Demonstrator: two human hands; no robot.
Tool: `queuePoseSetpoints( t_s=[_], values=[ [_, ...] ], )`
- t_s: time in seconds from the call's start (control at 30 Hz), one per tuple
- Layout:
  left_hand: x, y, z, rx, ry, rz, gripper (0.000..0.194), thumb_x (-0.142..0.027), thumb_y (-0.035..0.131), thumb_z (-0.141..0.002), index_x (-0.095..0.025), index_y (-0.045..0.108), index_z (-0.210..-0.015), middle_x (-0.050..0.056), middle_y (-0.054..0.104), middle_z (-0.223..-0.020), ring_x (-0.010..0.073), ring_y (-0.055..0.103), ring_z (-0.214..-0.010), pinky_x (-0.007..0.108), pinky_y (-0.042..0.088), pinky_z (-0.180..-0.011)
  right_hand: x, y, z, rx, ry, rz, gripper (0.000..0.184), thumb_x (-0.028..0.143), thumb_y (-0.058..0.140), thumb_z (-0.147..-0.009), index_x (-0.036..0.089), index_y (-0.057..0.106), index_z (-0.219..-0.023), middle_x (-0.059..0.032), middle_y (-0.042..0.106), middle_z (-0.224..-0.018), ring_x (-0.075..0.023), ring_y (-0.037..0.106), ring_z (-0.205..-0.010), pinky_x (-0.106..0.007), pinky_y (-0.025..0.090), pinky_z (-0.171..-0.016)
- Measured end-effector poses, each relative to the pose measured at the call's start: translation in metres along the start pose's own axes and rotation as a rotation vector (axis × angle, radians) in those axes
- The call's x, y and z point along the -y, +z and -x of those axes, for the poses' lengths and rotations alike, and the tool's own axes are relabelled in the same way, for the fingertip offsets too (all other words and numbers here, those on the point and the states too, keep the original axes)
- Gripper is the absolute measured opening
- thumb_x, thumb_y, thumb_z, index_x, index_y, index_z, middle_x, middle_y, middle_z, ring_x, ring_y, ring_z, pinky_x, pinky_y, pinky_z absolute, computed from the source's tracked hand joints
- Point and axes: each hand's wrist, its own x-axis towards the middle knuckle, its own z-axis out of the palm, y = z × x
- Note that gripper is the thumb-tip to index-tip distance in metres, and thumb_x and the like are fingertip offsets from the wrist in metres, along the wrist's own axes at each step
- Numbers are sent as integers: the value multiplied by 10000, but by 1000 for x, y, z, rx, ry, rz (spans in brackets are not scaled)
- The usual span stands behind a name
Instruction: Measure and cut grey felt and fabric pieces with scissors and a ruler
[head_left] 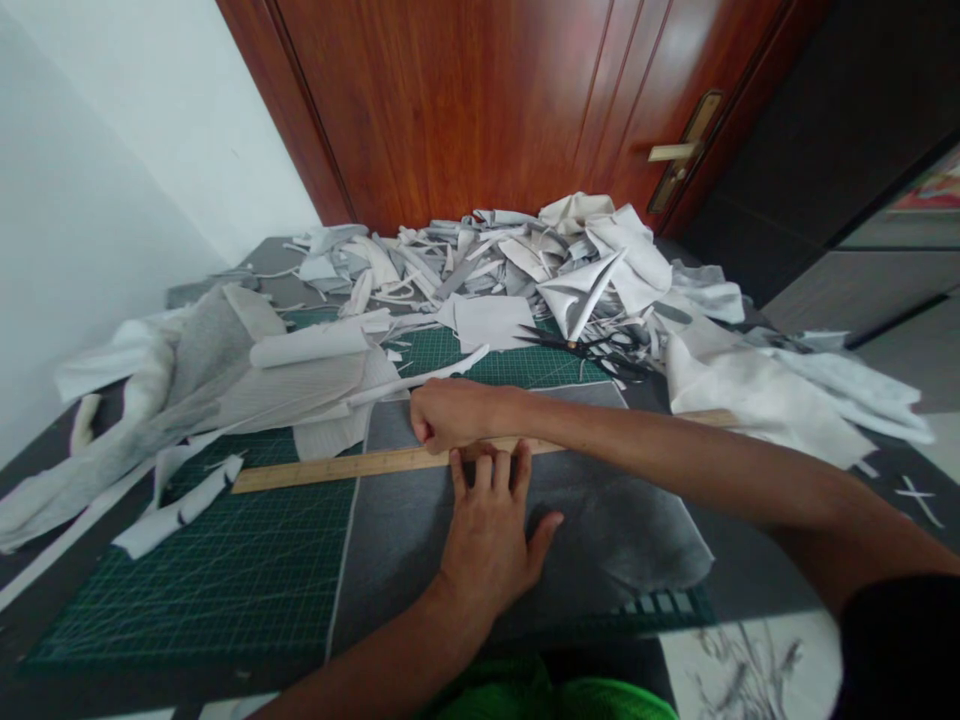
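My left hand point(491, 530) lies with fingers and thumb spread, its fingertips pressing on a wooden ruler point(300, 471). The ruler crosses a grey piece of fabric point(600, 530), which lies over a green cutting mat point(202, 590). Coming across from the right, my right hand point(450, 412) is closed in a fist just beyond the ruler's far edge, above the fabric. Whatever the right fist holds, if anything, is hidden by the fingers. The forearm covers part of the ruler, whose right end reaches towards the white cloth.
Black scissors point(577, 345) lie at the mat's far edge, by a heap of pale fabric scraps point(517, 250). More cloth pieces point(225, 360) are piled at left, and white cloth point(750, 385) at right. A wooden door point(465, 100) stands behind the table.
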Motion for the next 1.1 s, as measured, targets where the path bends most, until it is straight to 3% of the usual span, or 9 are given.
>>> queuePoseSetpoints(
  t_s=[0.73,1.1],
  values=[
    [-1,-4,-1,13,1,-14,754,-571,513,-999,-101,449,-1585,210,563,-1319,406,477,-1275,702,341,-1174,-13,-2,21,48,64,4,211,88,737,-796,87,827,-987,-115,808,-952,-166,669,-789,-243,435,-671],
    [-1,-4,-2,26,2,-1,746,-550,510,-1006,-98,436,-1594,207,557,-1319,406,472,-1281,707,320,-1185,-17,-2,30,30,54,10,159,103,727,-800,81,825,-924,-84,791,-868,-127,601,-683,-232,397,-624]
  ],
)
